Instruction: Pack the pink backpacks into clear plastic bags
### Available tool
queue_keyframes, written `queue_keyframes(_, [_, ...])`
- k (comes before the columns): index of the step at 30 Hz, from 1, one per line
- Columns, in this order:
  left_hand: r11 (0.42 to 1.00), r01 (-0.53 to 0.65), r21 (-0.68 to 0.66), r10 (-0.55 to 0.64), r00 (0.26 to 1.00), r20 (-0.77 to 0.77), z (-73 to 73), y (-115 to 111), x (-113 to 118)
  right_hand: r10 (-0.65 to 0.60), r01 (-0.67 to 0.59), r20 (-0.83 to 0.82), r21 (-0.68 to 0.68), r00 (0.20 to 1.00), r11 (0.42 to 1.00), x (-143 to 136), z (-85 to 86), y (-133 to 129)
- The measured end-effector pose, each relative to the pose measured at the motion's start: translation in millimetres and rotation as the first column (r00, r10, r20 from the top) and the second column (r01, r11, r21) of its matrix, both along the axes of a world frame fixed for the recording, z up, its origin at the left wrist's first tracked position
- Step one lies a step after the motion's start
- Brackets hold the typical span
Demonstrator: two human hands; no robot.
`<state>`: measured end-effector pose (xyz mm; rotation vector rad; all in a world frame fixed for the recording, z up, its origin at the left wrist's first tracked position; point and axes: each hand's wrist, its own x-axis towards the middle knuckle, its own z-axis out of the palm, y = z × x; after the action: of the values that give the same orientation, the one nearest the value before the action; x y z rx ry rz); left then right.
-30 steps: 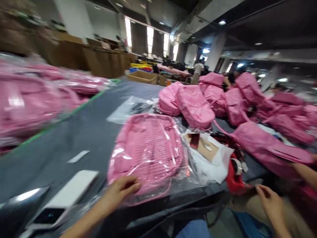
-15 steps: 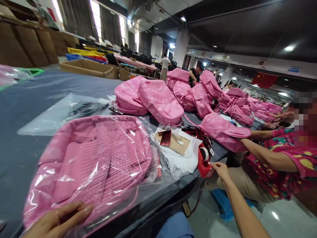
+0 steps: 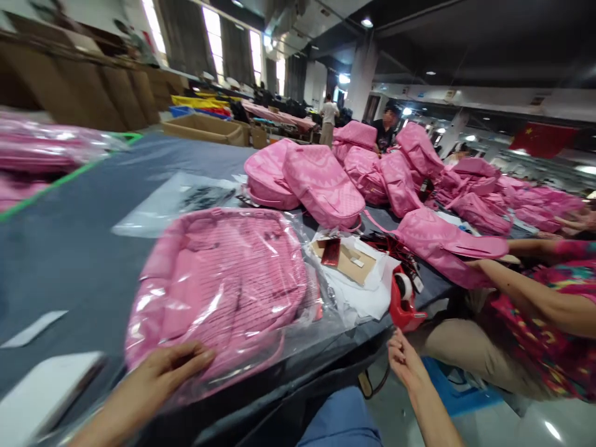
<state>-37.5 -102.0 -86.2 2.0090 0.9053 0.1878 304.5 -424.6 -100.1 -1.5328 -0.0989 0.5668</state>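
Observation:
A pink backpack (image 3: 205, 273) lies in a clear plastic bag (image 3: 305, 338) on the dark table in front of me. My left hand (image 3: 179, 366) is at its near left edge, thumb and fingers closed on the plastic. My right hand (image 3: 406, 359) hangs just off the table edge, fingers curled and fingertips pinched; anything between them is too small to make out. Just above it stands a red tape dispenser (image 3: 404, 310) with a white roll. Beside the dispenser are white paper sheets (image 3: 367, 301) and a brown card (image 3: 347, 264).
Several pink backpacks (image 3: 326, 186) are piled along the table's far side. A co-worker's arm (image 3: 526, 288) reaches to one backpack (image 3: 442, 239) at right. A flat plastic bag (image 3: 158, 208), a white box-like object (image 3: 46, 394) and a green-edged bin (image 3: 69, 177) are at left.
My right hand has come away from the tape dispenser, down toward me, and its fingers have curled. My left hand stays on the bagged backpack. The view has turned left.

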Motion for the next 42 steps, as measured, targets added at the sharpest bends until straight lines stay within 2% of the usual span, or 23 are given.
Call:
queue_keyframes(2, [0.996,-0.038,-0.079,0.042,0.998,0.054,22.2,-12.0,8.8,0.295,-0.285,-0.153,0.085,0.943,0.955,-30.4,4.5,28.8])
queue_keyframes(3, [0.995,-0.037,-0.097,0.044,0.996,0.074,28.0,-15.3,12.5,0.455,-0.435,-0.21,0.138,0.865,0.89,-46.1,10.6,41.7])
queue_keyframes(4, [0.993,-0.027,-0.119,0.04,0.993,0.11,30.4,-16.6,15.4,0.612,-0.582,-0.229,0.189,0.757,0.791,-60.3,19.3,53.7])
queue_keyframes(6, [0.988,-0.038,-0.151,0.063,0.985,0.163,27.6,-15.4,18.0,0.858,-0.841,-0.074,0.171,0.508,0.512,-81.1,42.8,77.6])
queue_keyframes(8, [0.985,-0.062,-0.162,0.094,0.976,0.198,20.2,-13.2,17.9,0.959,-0.969,0.21,-0.117,0.192,0.22,-91.8,70.0,105.6])
queue_keyframes(9, [0.984,-0.077,-0.163,0.111,0.972,0.209,16.6,-12.8,17.7,0.949,-0.943,0.316,-0.312,0.015,0.118,-94.5,82.8,121.4])
queue_keyframes(11, [0.981,-0.102,-0.164,0.136,0.967,0.217,11.7,-13.6,17.8,0.876,-0.753,0.381,-0.657,-0.295,0.032,-97.6,103.2,154.5])
queue_keyframes(13, [0.981,-0.113,-0.157,0.146,0.965,0.216,10.3,-15.3,18.6,0.812,-0.489,0.301,-0.872,-0.5,0.023,-99.4,114.1,186.0])
queue_keyframes(14, [0.981,-0.118,-0.152,0.149,0.965,0.213,10.7,-16.1,19.0,0.794,-0.354,0.244,-0.935,-0.557,0.039,-100.1,116.2,200.0])
queue_keyframes(16, [0.981,-0.124,-0.147,0.152,0.967,0.204,12.8,-17.3,19.5,0.793,-0.164,0.139,-0.985,-0.593,0.05,-100.7,116.3,223.2])
queue_keyframes(17, [0.981,-0.128,-0.145,0.156,0.967,0.2,14.1,-17.8,19.5,0.806,-0.129,0.115,-0.99,-0.581,0.048,-100.1,115.4,232.3])
queue_keyframes(21, [0.983,-0.138,-0.12,0.159,0.969,0.189,18.2,-19.3,18.2,0.919,-0.166,0.164,-0.98,-0.359,0.11,-88.3,115.6,250.3])
queue_keyframes(23, [0.984,-0.136,-0.112,0.155,0.971,0.183,18.8,-19.7,17.3,0.953,-0.199,0.216,-0.964,-0.214,0.174,-79.4,118.5,247.0])
queue_keyframes(25, [0.986,-0.124,-0.107,0.142,0.974,0.177,18.4,-19.5,16.9,0.942,-0.188,0.322,-0.935,-0.095,0.3,-74.8,120.2,235.9])
queue_keyframes(27, [0.988,-0.127,-0.086,0.139,0.977,0.159,17.9,-18.4,17.6,0.895,-0.179,0.44,-0.888,-0.07,0.422,-78.9,117.6,221.6])
queue_keyframes(28, [0.988,-0.131,-0.076,0.141,0.979,0.149,18.0,-17.7,18.2,0.882,-0.203,0.461,-0.877,-0.102,0.435,-84.4,114.5,215.3])
queue_keyframes(29, [0.988,-0.133,-0.074,0.143,0.98,0.142,18.6,-17.0,18.8,0.882,-0.236,0.445,-0.884,-0.154,0.405,-91.4,110.4,210.7])
queue_keyframes(32, [0.993,-0.103,-0.052,0.109,0.986,0.126,25.3,-18.2,17.3,0.926,-0.225,0.256,-0.954,-0.277,0.197,-113.2,97.0,209.8])
queue_keyframes(35, [0.976,0.012,0.218,-0.038,0.992,0.116,37.2,-27.7,6.0,0.938,-0.15,0.162,-0.981,-0.307,0.12,-122.4,89.7,220.5])
queue_keyframes(36, [0.932,0.048,0.36,-0.087,0.992,0.094,40.5,-32.3,-0.1,0.936,-0.136,0.148,-0.985,-0.319,0.109,-122.3,88.8,223.7])
queue_keyframes(38, [0.781,0.09,0.618,-0.126,0.992,0.015,44.0,-40.8,-14.7,0.933,-0.123,0.123,-0.989,-0.339,0.085,-119.5,87.8,227.3])
queue_keyframes(40, [0.646,0.088,0.758,-0.08,0.996,-0.047,42.6,-44.1,-30.6,0.924,-0.148,0.138,-0.985,-0.356,0.09,-116.2,86.7,227.5])
queue_keyframes(42, [0.632,0.045,0.774,-0.022,0.999,-0.04,38.1,-39.6,-44.8,0.921,-0.177,0.168,-0.978,-0.351,0.111,-114.4,84.9,226.3])
